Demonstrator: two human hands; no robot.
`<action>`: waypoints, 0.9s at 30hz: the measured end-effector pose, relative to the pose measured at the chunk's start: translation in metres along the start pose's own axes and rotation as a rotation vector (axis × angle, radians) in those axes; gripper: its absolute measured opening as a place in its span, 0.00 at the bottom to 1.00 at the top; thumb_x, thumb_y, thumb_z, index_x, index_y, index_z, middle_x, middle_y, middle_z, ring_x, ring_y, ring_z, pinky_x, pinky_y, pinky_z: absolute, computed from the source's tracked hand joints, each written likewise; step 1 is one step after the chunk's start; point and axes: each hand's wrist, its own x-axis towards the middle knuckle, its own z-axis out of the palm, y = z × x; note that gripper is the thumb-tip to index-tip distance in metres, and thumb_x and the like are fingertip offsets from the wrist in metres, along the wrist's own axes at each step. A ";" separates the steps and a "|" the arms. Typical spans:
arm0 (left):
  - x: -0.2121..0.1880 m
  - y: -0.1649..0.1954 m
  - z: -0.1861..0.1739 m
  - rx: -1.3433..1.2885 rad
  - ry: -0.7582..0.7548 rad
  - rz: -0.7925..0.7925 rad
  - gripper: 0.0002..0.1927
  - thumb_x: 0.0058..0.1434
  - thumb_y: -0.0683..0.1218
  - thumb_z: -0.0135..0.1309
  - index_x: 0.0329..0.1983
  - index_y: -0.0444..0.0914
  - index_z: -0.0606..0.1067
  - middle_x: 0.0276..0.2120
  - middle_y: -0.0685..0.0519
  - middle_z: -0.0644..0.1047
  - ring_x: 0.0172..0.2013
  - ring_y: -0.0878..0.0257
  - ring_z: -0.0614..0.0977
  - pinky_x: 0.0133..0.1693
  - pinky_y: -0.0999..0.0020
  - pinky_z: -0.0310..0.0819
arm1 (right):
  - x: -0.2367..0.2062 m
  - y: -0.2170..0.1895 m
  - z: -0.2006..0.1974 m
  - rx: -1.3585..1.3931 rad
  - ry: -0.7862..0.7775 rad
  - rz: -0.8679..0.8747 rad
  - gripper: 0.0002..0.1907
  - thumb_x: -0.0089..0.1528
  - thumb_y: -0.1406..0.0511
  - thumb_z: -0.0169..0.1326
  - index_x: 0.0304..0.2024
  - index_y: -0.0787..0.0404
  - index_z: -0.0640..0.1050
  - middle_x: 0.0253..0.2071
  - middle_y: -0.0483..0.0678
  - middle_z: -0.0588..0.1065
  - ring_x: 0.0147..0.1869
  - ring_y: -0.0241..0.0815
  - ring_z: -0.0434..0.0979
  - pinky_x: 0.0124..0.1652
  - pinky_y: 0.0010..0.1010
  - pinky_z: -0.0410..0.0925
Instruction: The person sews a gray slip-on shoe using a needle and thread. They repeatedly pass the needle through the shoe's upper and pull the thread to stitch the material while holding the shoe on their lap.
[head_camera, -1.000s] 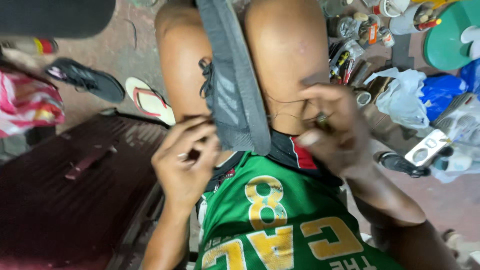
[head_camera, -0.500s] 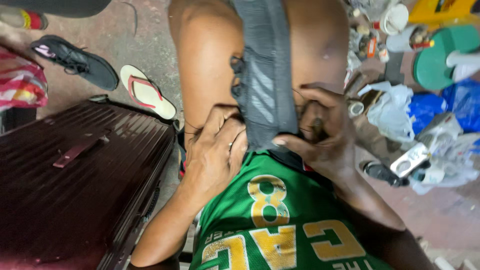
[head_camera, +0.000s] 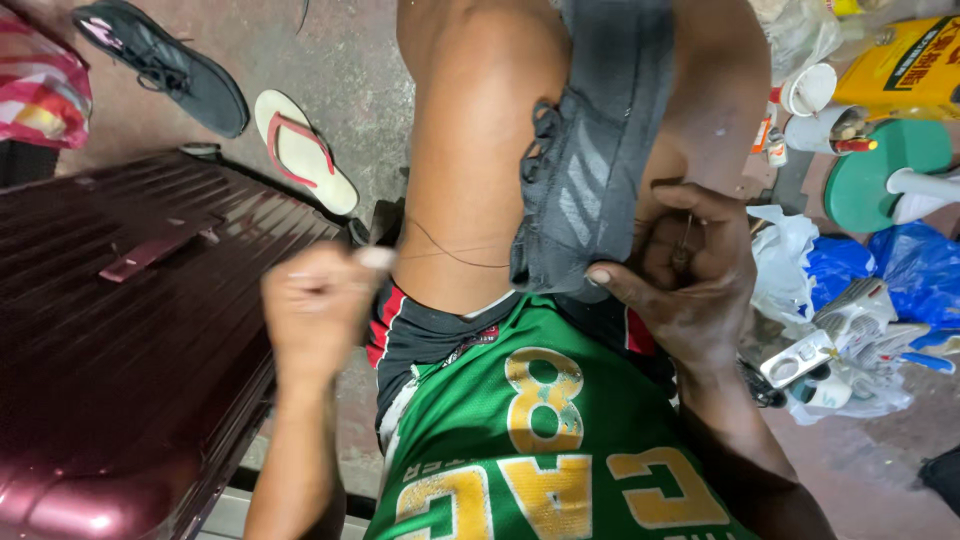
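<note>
The right hand (head_camera: 690, 275) pinches the heel of a grey shoe (head_camera: 590, 170) lying between the knees, while the left hand (head_camera: 315, 305), fingers pressed together, holds a dark thread (head_camera: 450, 255) pulled taut from it, beside the maroon suitcase (head_camera: 120, 330).

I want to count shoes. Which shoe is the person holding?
The grey shoe on the lap, gripped by the right hand. The black sneaker and flip-flop lie on the floor.

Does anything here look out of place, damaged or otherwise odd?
Mild oddities only. A dark shoe lies upside down across the lap, steadied by the right hand. On the floor, one flip-flop and one black sneaker lie unpaired.
</note>
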 end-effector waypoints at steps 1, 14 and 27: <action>0.001 -0.006 -0.004 -0.045 0.017 0.001 0.24 0.62 0.37 0.61 0.19 0.40 0.59 0.19 0.63 0.62 0.24 0.75 0.59 0.28 0.73 0.54 | 0.001 -0.001 0.001 0.021 -0.013 -0.007 0.39 0.54 0.78 0.71 0.62 0.64 0.66 0.39 0.45 0.74 0.26 0.23 0.58 0.25 0.13 0.53; 0.005 0.089 0.081 0.467 -0.051 0.822 0.39 0.41 0.51 0.70 0.58 0.36 0.73 0.56 0.39 0.68 0.56 0.41 0.72 0.54 0.52 0.73 | -0.004 0.019 -0.021 0.294 -0.032 -0.028 0.32 0.57 0.81 0.67 0.60 0.71 0.66 0.25 0.35 0.60 0.27 0.23 0.55 0.34 0.13 0.54; 0.035 0.111 0.053 0.360 -0.031 0.612 0.14 0.66 0.46 0.60 0.53 0.41 0.76 0.52 0.50 0.77 0.38 0.54 0.81 0.41 0.61 0.77 | 0.002 0.012 -0.022 0.407 -0.018 -0.030 0.37 0.53 0.79 0.68 0.60 0.70 0.64 0.49 0.51 0.73 0.51 0.36 0.74 0.59 0.28 0.70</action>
